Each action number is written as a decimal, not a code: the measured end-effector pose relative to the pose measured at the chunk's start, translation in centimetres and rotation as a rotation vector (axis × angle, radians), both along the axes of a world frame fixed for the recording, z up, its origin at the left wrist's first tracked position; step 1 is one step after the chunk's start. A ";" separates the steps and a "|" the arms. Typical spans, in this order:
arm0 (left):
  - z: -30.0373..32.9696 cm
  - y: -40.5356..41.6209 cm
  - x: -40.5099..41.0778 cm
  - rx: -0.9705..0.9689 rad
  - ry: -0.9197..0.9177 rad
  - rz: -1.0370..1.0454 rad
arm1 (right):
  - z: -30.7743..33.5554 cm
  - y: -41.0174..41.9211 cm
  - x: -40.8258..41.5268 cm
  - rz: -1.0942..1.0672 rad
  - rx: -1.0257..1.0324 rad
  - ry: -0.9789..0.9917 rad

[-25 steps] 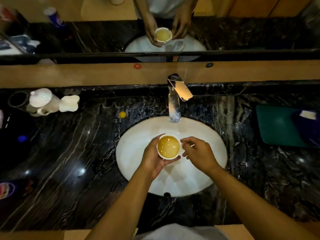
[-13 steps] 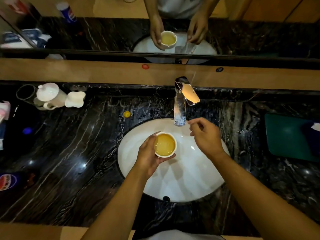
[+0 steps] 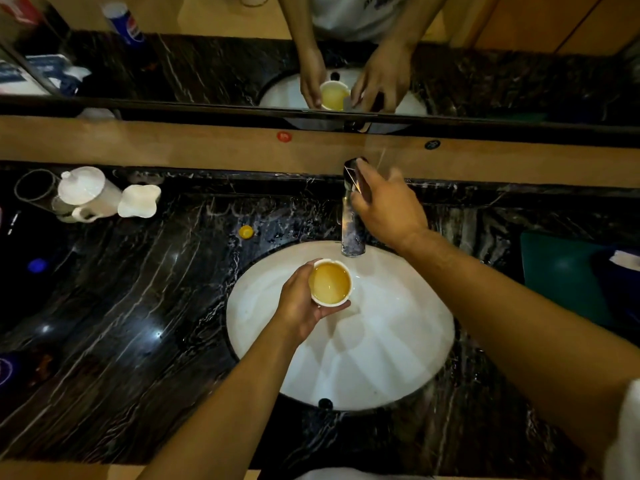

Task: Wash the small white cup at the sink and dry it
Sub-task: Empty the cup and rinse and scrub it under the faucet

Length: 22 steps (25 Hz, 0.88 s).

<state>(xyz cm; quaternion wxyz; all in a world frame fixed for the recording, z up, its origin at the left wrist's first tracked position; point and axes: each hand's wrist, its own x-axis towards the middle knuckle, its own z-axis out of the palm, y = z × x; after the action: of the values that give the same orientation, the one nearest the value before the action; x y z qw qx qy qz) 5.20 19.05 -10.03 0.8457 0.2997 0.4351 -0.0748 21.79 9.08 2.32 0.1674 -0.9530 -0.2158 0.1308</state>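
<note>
While you've got the small white cup (image 3: 330, 282) upright over the sink (image 3: 398, 344), just below and a touch left of the spout, note it's holding yellowish liquid close to the rim, so it's not rinsed yet. Your left hand (image 3: 301, 306) is wrapped round the cup's left side, fingers curled under and behind it, thumb near the front edge: a firm cupped hold, not a pinch. Above it, the faucet (image 3: 351, 230) shows no water running, far as I can tell. Your right hand (image 3: 388, 206) is up on the faucet's lever, palm down, fingers draped over the top & partly closed round it; the fingertips are blurred, so can't tell exactly how tight the hold is. Looks like the step in hand is turning the water on, w/ washing and drying all to come. To do it well: tip the old liquid out into the basin first or it'll splash when the stream hits; ease the lever up gently rather than yanking it, since a hard jet into a full cup sprays the black marble counter (image 3: 138, 323). Keep the cup centred under the spout & low in the bowl. Farther out, a white lidded jug (image 3: 88, 195) sits at the counter's back left and a green mat (image 3: 564, 275) lies off to the right, poss. somewhere to set the cup for drying.
</note>
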 end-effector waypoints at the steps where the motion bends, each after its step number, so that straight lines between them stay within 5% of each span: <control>1: -0.3 0.0 0.3 -0.001 -0.001 0.001 | -0.1 0.3 0.2 0.005 -0.026 -0.009; 22: -0.1 -1.2 3.8 -0.006 0.010 -0.030 | 0.7 0.9 2.2 0.071 -0.018 -0.035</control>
<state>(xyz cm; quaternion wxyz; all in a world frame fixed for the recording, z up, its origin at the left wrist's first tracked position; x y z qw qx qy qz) 8.96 17.89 -10.16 0.8433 0.3032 0.4344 -0.0902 23.96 10.03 3.05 0.1505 -0.9484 -0.2511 0.1219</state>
